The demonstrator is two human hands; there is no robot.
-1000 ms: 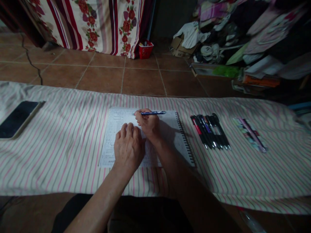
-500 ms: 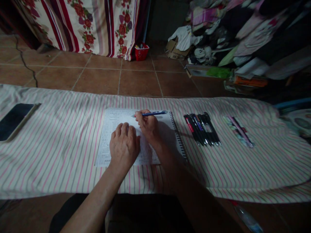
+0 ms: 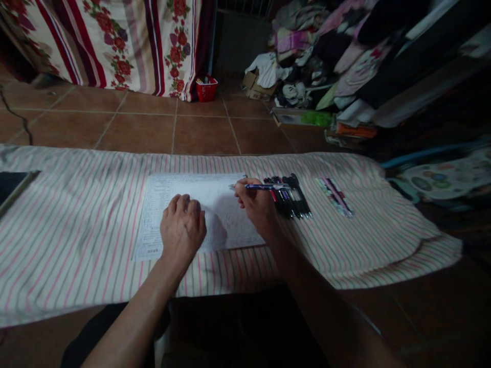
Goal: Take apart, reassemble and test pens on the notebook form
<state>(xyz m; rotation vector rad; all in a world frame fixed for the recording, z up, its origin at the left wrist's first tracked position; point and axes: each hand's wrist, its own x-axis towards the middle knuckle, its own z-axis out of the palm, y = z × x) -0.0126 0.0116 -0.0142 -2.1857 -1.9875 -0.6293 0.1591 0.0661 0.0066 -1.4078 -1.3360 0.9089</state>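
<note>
Pinching a slim blue pen [image 3: 264,186], the right hand [image 3: 257,204] sits at the far edge of a printed form [image 3: 218,214], apart from the left hand [image 3: 183,227], which lies spread on the sheet. The form lies flat on a striped cloth [image 3: 76,245]; it looks light and limp, apt to slide or crease, so best lifted by a bare edge.

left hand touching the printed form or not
Touching: the head view shows the left hand resting palm down on the printed form, its fingertips lying on the sheet with no gap visible.
</note>
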